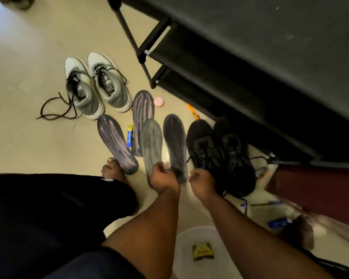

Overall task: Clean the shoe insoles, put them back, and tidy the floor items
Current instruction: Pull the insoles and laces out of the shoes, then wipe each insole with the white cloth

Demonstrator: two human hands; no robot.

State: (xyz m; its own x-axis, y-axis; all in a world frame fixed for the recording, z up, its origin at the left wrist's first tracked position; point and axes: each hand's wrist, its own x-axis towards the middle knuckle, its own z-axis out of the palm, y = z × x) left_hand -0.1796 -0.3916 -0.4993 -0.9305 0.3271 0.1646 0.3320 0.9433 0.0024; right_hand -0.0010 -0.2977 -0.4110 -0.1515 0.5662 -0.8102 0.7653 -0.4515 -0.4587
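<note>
On the floor between the grey shoes (95,87) and black shoes (220,154), my left hand (163,178) is pinching a light, floppy insole (151,143) by its heel; my right hand (201,182) is curling closed, seemingly empty.

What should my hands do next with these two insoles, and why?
Probably slide the insole in your right hand into the nearer black shoe. Each hand seems to hold one dark insole by its heel end, the left hand on the grey one, the right apparently on the darker one, and the black pair sits just beside your right hand with its openings facing up.
</note>
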